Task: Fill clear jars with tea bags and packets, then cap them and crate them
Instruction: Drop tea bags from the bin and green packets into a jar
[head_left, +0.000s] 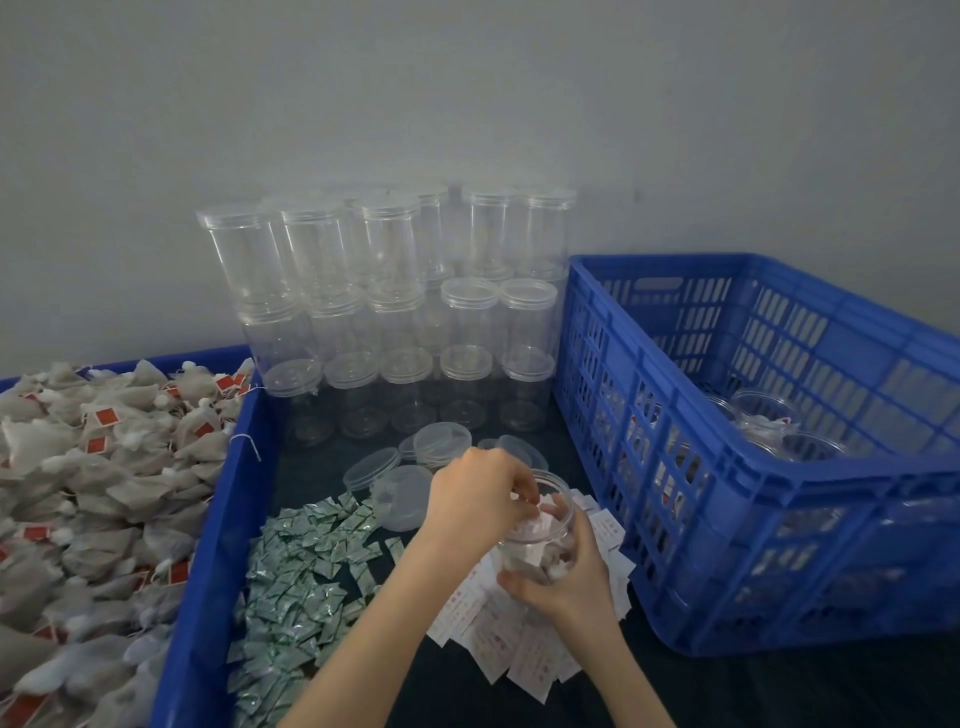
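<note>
- I count one open jar (540, 525) in work, held tilted near the middle of the dark table (779, 686); my right hand (563, 577) is curled round its lower side.
- My left hand (480, 496) sits over the jar's mouth, fingertips pinched together on a white packet going in; tea bags already lie inside.
- At 12 o'clock stands a stack of empty capped jars (384, 306), three tiers high against the wall; the exact number blurs.
- About five loose lids (410, 486) lie between the stack and my hands.
- Two packet heaps: green packets (301, 571) at 8 o'clock, white packets (498, 639) under and at 6 o'clock of the jar.
- At 9 o'clock, a blue bin (208, 571) heaped with tea bags (88, 467), too many to count.
- At 3 o'clock, a blue crate (691, 499) with at least two filled jars (763, 415) inside; its wall is close to my right hand.
- Bare table shows only at 5 o'clock.
</note>
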